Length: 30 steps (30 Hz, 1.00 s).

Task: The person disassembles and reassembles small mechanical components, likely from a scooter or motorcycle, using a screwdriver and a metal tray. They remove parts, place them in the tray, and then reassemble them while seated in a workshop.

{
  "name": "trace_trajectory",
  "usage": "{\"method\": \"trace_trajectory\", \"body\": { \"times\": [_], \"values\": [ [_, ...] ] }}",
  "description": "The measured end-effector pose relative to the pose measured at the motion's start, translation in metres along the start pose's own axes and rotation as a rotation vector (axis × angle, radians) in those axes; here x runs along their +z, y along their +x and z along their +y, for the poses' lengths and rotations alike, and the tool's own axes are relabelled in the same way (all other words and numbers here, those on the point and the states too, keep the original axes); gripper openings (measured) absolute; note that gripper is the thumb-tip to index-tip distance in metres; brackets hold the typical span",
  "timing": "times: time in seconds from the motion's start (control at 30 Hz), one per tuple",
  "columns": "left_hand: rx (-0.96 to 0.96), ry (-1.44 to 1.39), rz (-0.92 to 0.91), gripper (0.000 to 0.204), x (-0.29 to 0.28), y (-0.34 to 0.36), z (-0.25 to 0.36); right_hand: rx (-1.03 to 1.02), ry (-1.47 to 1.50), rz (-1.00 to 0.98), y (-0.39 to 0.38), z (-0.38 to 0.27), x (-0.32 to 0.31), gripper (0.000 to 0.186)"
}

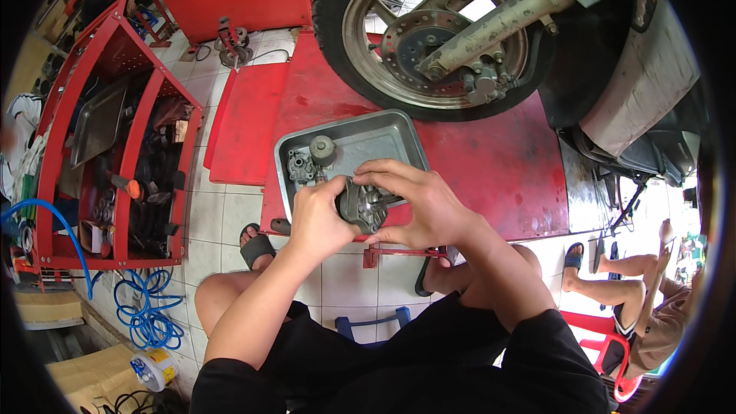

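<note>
Metal part point(363, 207) between both hands point(314, 217) point(428, 203)

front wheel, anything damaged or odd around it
The pale fork leg across the wheel looks worn: its paint is patchy and scuffed. The red platform shows dark smudges. Nothing looks clearly broken.

The person is wearing a plain black top point(429, 392) — its left sleeve point(230, 387) and right sleeve point(548, 346) are both running short and leaving the forearms point(264, 299) bare. Black shorts point(295, 335) are covering the thighs, their cloth nearly blending into the top. The left sandal point(259, 251) is showing a broad, dark grey strap with an open toe; the right sandal point(422, 277) is mostly hiding — only a dark edge is showing. The left hand point(320, 215) and right hand point(429, 203) are going gloveless.
</note>
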State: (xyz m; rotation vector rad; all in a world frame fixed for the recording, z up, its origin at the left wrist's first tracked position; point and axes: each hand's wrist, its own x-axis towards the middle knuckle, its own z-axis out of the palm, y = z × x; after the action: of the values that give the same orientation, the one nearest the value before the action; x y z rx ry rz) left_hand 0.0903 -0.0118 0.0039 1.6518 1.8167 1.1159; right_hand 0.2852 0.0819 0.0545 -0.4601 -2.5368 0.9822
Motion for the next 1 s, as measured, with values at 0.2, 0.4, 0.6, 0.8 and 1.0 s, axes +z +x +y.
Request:
{"method": "trace_trajectory", "body": {
  "times": [0.2,0.4,0.6,0.8,1.0],
  "values": [
    [0.078,0.115,0.085,0.048,0.000,-0.006,0.002,0.049,-0.009,0.126,0.001,0.000,0.014,0.076],
    [0.222,0.210,0.135,0.049,-0.005,-0.005,0.000,0.142,0.020,0.211,0.003,-0.001,0.026,0.078],
    [0.349,0.283,0.212,0.046,-0.008,-0.004,-0.002,0.235,0.154,0.244,0.003,-0.004,0.035,0.084],
    [0.357,0.309,0.221,0.044,-0.006,-0.001,-0.003,0.334,0.213,0.217,0.004,-0.007,0.031,0.088],
    [0.272,0.284,0.139,0.048,-0.002,-0.005,-0.011,0.270,0.116,0.226,0.003,-0.004,0.033,0.081]
  ]
}}
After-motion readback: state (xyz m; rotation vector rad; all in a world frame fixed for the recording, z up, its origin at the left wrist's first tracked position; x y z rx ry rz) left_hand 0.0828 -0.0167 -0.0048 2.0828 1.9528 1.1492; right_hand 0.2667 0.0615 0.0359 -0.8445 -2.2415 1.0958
